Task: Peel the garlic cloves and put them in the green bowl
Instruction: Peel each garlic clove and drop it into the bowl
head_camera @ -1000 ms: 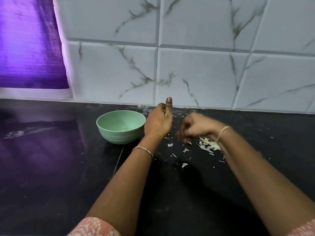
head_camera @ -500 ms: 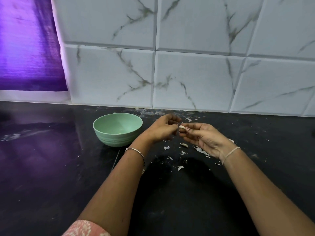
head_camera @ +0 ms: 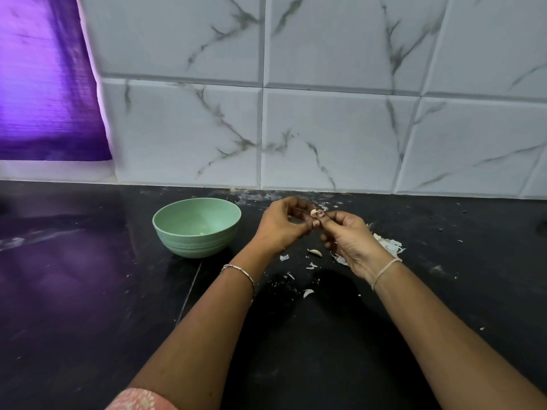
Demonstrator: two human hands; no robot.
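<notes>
A small pale garlic clove point(head_camera: 313, 213) is pinched between the fingertips of both hands above the black counter. My left hand point(head_camera: 281, 227) holds it from the left with curled fingers. My right hand point(head_camera: 347, 241) meets it from the right, thumb and forefinger on the clove. The green bowl point(head_camera: 196, 227) stands on the counter just left of my left hand, with a few pale pieces at its bottom. Another clove point(head_camera: 315, 252) lies on the counter below my hands.
A heap of white garlic skins point(head_camera: 387, 244) lies behind my right hand, and loose flakes point(head_camera: 307, 292) are scattered in front. The black counter point(head_camera: 88, 291) meets a marbled white tile wall point(head_camera: 325, 137) close behind. A purple surface point(head_camera: 44, 84) is at far left.
My right hand came up from the skin heap and met the left hand; both now pinch a clove between them. The left thumb, raised a second ago, has curled in.
</notes>
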